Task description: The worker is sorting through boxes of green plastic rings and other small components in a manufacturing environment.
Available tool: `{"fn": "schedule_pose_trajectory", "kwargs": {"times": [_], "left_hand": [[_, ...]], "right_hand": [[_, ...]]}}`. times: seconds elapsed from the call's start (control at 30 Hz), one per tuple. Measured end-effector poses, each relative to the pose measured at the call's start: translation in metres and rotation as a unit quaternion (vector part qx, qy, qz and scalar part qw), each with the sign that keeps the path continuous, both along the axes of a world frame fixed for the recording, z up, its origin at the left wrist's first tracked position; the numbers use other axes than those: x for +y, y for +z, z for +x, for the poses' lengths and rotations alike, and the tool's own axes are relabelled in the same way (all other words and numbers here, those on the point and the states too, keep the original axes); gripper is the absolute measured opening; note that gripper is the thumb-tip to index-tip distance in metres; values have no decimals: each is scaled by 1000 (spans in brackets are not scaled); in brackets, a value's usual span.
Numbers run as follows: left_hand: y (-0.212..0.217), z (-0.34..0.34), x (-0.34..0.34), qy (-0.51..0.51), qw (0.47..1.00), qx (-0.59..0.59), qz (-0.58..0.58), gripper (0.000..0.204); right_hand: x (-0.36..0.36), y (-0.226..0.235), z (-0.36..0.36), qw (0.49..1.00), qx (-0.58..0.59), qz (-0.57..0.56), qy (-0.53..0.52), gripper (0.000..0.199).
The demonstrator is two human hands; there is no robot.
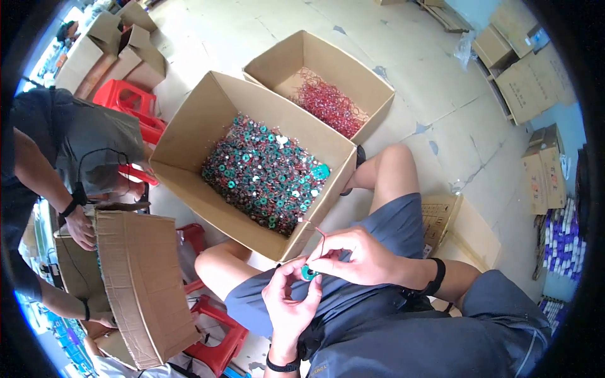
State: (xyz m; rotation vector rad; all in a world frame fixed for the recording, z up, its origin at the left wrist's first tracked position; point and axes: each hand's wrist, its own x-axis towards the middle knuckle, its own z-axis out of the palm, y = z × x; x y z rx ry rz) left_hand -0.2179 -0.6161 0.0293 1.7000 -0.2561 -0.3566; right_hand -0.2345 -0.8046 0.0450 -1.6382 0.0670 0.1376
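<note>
My left hand (291, 301) pinches a small green ring-shaped part (308, 273) between thumb and fingers, above my lap. My right hand (358, 257) is closed against the ring's upper side. A thin red wire (324, 238) rises from its fingers and bends toward the box in front; where the wire meets the ring is hidden by my fingertips. Just beyond my hands stands a large open cardboard box (189, 142), holding a heap of green rings, red wires and small white and dark pieces (261, 173).
Behind it, a second open cardboard box (277, 60) holds red wire pieces (328, 101). At the left, another person's hands (80, 228) rest on a tilted carton (148, 283). Red plastic stools (217, 334) stand nearby. Flattened cardboard (469, 233) and stacked cartons (543, 167) are at the right.
</note>
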Motion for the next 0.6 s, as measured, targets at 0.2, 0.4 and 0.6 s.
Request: {"fn": "schedule_pose_trajectory", "kwargs": {"times": [0.2,0.4,0.6], "left_hand": [[-3,-10,-18,15,1000,-7,8,42],[7,-3,-15,13,994,-89,61,43],[6,-4,-16,-2,989,-128,75,39]], "right_hand": [[-6,-7,-6,999,39,-20,-30,11],[-10,-9,-6,997,73,3,-8,15],[-9,-19,-15,970,148,190,-26,13]]}}
